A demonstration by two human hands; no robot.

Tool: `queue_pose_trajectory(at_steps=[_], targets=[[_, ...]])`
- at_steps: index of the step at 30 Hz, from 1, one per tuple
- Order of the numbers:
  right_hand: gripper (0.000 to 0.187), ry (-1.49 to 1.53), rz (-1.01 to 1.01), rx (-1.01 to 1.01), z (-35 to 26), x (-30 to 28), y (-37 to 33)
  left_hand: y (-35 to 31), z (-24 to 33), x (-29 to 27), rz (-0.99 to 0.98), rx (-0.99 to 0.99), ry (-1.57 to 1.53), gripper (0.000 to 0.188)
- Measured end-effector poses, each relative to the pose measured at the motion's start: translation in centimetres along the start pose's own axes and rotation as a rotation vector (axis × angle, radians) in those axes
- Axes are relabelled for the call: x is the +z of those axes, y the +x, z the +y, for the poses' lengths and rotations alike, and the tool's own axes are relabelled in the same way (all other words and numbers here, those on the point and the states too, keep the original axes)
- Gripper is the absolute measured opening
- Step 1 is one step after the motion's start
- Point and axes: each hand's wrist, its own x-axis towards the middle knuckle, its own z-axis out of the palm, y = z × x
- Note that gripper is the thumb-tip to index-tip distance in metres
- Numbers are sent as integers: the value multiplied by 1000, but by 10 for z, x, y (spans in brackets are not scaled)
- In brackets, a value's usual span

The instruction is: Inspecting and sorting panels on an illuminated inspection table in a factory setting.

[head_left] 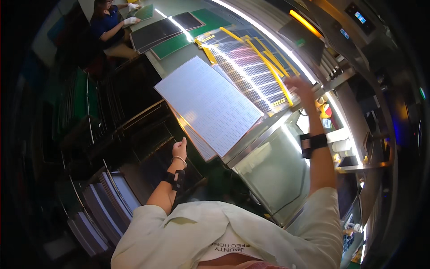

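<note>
We have white dotted sheets [208, 107] stacked askew on the workbench [166, 66], overhanging its near edge. Our left hand [180, 149] curls just beside their left edge, one digit raised; we cannot tell whether it grips anything. Our right hand [303, 88], blurred, spreads its fingers near yellow-bordered patterned films [248, 67]. Beyond, a gloved co-worker [106, 26] holds a green board [144, 12].
</note>
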Motion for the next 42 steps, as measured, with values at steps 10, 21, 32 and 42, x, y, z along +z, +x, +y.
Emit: queue_pose_trajectory(at_steps=[10,21,32,42], targets=[[57,-698,-130,610,174,139,-58,-4,39,60,-113,-104,-696,40],[24,46,-350,655,77,137,-92,-37,47,20,-140,-83,-516,83],[19,254,-620,290,-41,223,-146,-269,-11,-161,-149,224,-1136,38],[30,253,-1216,128,-145,382,-172,-622,-145,-278,1471,119,-1013,31]])
